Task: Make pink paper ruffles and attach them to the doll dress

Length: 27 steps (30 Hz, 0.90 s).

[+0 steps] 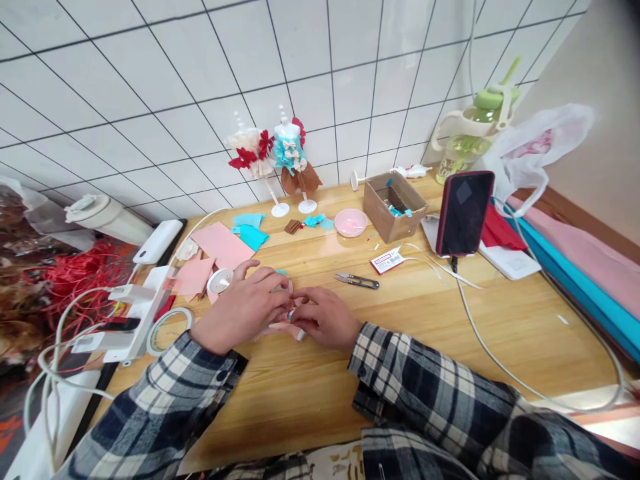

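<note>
My left hand [245, 305] and my right hand [325, 317] meet over the wooden table [400, 360], both in plaid sleeves. Their fingers are curled and pinched together around a small pink paper piece with a white part [293, 319]; most of it is hidden under the fingers. A bit of teal paper shows just behind my left fingers. Thread snips [357, 281] lie a short way beyond my right hand. A white tape dispenser [219, 281] sits just left of my left hand.
Two small mannequins in paper dresses [285, 157] stand at the tiled wall. Pink paper sheets [220, 245], teal scraps [250, 230], a pink dish [351, 222], a cardboard box [393, 207], a propped phone [464, 212] with cable, a green bottle [473, 133] and tape roll [167, 328] surround me.
</note>
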Each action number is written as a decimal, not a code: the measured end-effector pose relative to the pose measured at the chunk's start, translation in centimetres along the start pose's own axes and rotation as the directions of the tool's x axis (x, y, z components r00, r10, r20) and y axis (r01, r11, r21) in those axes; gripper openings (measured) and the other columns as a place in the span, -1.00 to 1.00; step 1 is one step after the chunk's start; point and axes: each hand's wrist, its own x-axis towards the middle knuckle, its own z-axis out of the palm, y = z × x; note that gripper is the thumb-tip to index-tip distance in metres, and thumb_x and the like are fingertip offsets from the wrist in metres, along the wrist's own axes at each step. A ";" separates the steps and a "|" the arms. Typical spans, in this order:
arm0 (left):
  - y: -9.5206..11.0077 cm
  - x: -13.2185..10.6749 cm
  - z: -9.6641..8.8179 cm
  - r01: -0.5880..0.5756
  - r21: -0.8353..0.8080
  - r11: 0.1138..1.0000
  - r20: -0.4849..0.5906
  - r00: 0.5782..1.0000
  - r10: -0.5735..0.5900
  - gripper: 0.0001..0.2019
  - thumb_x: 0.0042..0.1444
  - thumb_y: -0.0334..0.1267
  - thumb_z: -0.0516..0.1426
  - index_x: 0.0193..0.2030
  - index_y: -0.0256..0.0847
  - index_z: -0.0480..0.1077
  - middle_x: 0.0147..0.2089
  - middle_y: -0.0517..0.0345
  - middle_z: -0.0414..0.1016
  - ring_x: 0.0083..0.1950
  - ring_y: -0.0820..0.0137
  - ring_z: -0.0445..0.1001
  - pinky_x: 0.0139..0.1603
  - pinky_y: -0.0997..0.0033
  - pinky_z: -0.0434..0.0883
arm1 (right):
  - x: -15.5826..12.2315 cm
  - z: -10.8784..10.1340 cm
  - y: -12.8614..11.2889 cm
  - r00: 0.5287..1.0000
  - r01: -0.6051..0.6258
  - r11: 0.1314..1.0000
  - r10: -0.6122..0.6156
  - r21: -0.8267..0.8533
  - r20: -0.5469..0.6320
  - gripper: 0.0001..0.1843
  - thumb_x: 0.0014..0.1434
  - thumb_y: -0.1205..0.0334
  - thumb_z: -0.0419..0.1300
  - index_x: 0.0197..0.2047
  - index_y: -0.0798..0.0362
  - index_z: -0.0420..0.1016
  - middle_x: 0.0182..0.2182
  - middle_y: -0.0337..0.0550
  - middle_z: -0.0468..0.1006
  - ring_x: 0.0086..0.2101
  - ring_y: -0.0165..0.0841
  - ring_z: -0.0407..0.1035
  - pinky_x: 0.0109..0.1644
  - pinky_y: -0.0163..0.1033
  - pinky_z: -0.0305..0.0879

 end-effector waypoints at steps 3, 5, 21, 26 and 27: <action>0.2 0.7 0.1 -0.016 0.012 1.000 0.005 1.000 0.016 -0.86 0.14 -0.08 0.17 -0.32 -0.05 0.48 -0.13 0.11 0.47 -0.02 0.19 0.36 0.16 0.03 0.11 | 0.0 -0.1 -0.1 1.000 -0.016 1.000 0.016 -0.005 0.006 -0.88 0.20 0.21 0.24 -0.20 -0.08 0.59 0.02 -0.14 0.46 -0.06 -0.28 0.34 0.04 -0.11 0.27; 0.1 1.0 0.2 0.001 0.029 1.000 0.026 1.000 -0.002 -0.90 0.14 -0.15 0.17 -0.32 -0.06 0.48 -0.14 0.10 0.47 -0.04 0.19 0.36 0.10 0.07 0.18 | 0.0 -0.2 -0.1 1.000 -0.021 1.000 0.020 0.003 0.008 -0.89 0.20 0.23 0.24 -0.21 -0.07 0.60 0.02 -0.14 0.46 -0.07 -0.28 0.34 0.04 -0.11 0.27; -0.7 -0.7 3.5 0.380 -0.131 0.916 -0.047 0.920 -0.388 -0.74 0.05 -0.10 0.19 -0.14 -0.11 0.37 -0.15 0.09 0.56 -0.02 0.13 0.45 0.21 -0.08 0.10 | 1.1 0.5 -1.5 0.968 -0.236 0.971 0.238 0.031 -0.075 -0.81 0.03 0.28 0.31 -0.21 -0.01 0.52 0.00 -0.14 0.43 -0.01 -0.25 0.32 0.10 -0.11 0.25; -0.5 -1.1 3.9 0.410 -0.196 0.891 -0.060 0.901 -0.429 -0.75 0.07 -0.11 0.16 -0.13 -0.12 0.37 -0.14 0.11 0.57 -0.03 0.16 0.47 0.29 -0.12 -0.01 | 0.9 0.3 -2.0 0.976 -0.208 0.978 0.209 0.020 -0.060 -0.83 0.05 0.20 0.32 -0.23 -0.06 0.54 0.06 -0.15 0.41 0.04 -0.24 0.29 0.13 -0.07 0.18; -0.5 -1.1 3.9 0.414 -0.211 0.886 -0.068 0.898 -0.435 -0.74 0.07 -0.11 0.16 -0.11 -0.12 0.37 -0.13 0.11 0.57 -0.02 0.17 0.47 0.30 -0.13 -0.02 | 0.9 0.2 -2.0 0.980 -0.191 0.981 0.192 0.017 -0.060 -0.84 0.06 0.19 0.31 -0.23 -0.07 0.54 0.06 -0.16 0.41 0.05 -0.23 0.29 0.13 -0.06 0.17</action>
